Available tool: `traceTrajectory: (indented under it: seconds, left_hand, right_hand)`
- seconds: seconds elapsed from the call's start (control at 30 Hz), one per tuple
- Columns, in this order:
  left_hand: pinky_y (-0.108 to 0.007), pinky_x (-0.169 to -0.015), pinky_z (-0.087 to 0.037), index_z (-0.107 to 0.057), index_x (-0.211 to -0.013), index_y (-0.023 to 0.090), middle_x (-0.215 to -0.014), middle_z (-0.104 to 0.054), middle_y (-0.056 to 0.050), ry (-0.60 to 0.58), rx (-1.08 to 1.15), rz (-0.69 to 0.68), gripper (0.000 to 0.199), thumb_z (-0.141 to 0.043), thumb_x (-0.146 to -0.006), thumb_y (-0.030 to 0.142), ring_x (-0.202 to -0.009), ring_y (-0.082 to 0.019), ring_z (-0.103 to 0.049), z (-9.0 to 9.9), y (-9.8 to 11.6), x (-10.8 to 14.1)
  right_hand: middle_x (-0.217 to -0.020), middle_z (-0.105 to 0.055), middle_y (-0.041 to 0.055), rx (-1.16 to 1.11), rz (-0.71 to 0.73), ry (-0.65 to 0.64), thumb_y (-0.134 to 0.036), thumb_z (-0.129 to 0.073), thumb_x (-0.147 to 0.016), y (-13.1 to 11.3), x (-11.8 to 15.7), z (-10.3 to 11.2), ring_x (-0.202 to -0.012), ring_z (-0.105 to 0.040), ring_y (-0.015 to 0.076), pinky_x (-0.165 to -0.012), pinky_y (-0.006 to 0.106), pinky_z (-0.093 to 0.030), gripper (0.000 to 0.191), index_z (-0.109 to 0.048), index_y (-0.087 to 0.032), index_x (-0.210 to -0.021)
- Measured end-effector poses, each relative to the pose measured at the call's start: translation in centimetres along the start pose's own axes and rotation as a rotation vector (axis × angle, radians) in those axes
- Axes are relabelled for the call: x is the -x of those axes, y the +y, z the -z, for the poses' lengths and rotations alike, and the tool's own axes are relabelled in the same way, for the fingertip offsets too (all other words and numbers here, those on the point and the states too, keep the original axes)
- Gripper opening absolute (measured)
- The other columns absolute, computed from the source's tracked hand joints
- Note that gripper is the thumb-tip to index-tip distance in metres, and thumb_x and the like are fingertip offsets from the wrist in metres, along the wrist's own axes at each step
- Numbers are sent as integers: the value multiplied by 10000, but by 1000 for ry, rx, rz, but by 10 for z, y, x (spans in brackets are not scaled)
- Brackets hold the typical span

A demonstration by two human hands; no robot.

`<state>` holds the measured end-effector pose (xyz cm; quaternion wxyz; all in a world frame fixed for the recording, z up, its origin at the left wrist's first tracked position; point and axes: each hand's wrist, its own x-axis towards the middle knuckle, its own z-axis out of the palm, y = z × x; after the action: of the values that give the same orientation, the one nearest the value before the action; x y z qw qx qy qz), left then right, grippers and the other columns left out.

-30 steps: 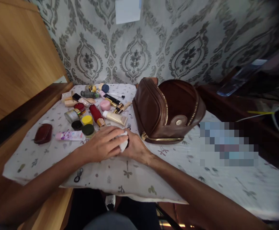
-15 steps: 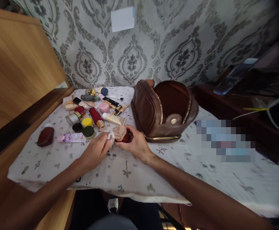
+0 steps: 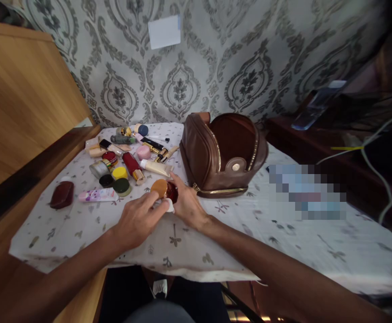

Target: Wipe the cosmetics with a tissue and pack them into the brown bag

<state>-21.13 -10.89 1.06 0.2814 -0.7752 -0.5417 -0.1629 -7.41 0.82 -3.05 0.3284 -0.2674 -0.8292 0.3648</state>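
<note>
My right hand (image 3: pixel 189 207) is wrapped round a small dark red jar (image 3: pixel 172 192) with a shiny copper-gold lid (image 3: pixel 159 187), tipped so that the lid faces left. In my left hand (image 3: pixel 140 220) a crumpled white wipe (image 3: pixel 169 205) is pinched against the jar, just below the lid. Close beyond the jar lies a cream squeeze tube (image 3: pixel 156 168). Left of my hands are a dark green-lidded jar (image 3: pixel 122 187) and a pink and white tube (image 3: pixel 98 195). Fingers hide part of the jar.
An unzipped brown leather bag (image 3: pixel 212 154) stands behind my right hand. Several cosmetics, among them a red bottle (image 3: pixel 131 166), a yellow-lidded jar (image 3: pixel 119 173) and a pink jar (image 3: pixel 143 152), cover the back left. A dark red soap-like bottle (image 3: pixel 62 195) lies far left. A blurred-out item (image 3: pixel 306 190) is at right.
The jar has turned in my right hand, its lid now showing copper-gold. My left hand and the wipe have shifted down to the jar's near side. The view has swung slightly right.
</note>
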Motion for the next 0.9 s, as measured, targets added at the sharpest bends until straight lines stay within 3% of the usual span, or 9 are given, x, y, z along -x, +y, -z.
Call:
traceTrajectory:
  seconds: [0.27, 0.43, 0.6, 0.77, 0.9]
  left_hand:
    - [-259, -575, -364, -678, -887, 209, -866, -615, -27, -190, 149, 233, 184, -505, -938, 248, -711, -161, -590, 4, 3, -34]
    - [-271, -672, -389, -647, -825, 186, -776, -602, -4, -238, 455, 416, 217, -491, -925, 300, -750, -174, -567, 4, -17, -53]
    - [-229, -632, -400, -646, -832, 177, -760, -606, 23, -281, 949, 576, 224, -547, -856, 376, -699, -140, -550, -8, -48, -56]
    - [-207, -545, -392, -670, -851, 165, -699, -619, 29, -213, 1239, 963, 361, -718, -694, 486, -597, -121, -545, -27, -60, -43]
    - [-244, -625, -501, -698, -955, 164, -819, -717, -18, -53, 1347, 1219, 584, -842, -509, 512, -692, -172, -656, -33, -56, -28]
  right_hand:
    - [-1308, -630, 173, -12, 186, -3, -215, -711, -763, 9, 2, -4, -1233, -595, 307, -1024, 488, -499, 1055, -57, -141, -1587]
    - [-1415, -538, 212, -8, 192, 3, -282, -782, -731, 7, 2, -8, -1300, -552, 328, -1038, 496, -493, 1116, -78, -167, -1588]
    - [-1393, -553, 223, -73, 158, -25, -329, -783, -732, -1, 3, -6, -1286, -565, 330, -1029, 498, -500, 1088, -123, -153, -1579]
    - [-1293, -637, 136, -250, 128, -72, -351, -823, -692, -1, 0, -4, -1156, -652, 280, -1011, 476, -517, 1132, -130, -223, -1578]
    - [-1284, -640, 123, -418, 54, -39, -320, -882, -609, 0, -2, -6, -1167, -644, 278, -1038, 476, -498, 1155, -222, -226, -1552]
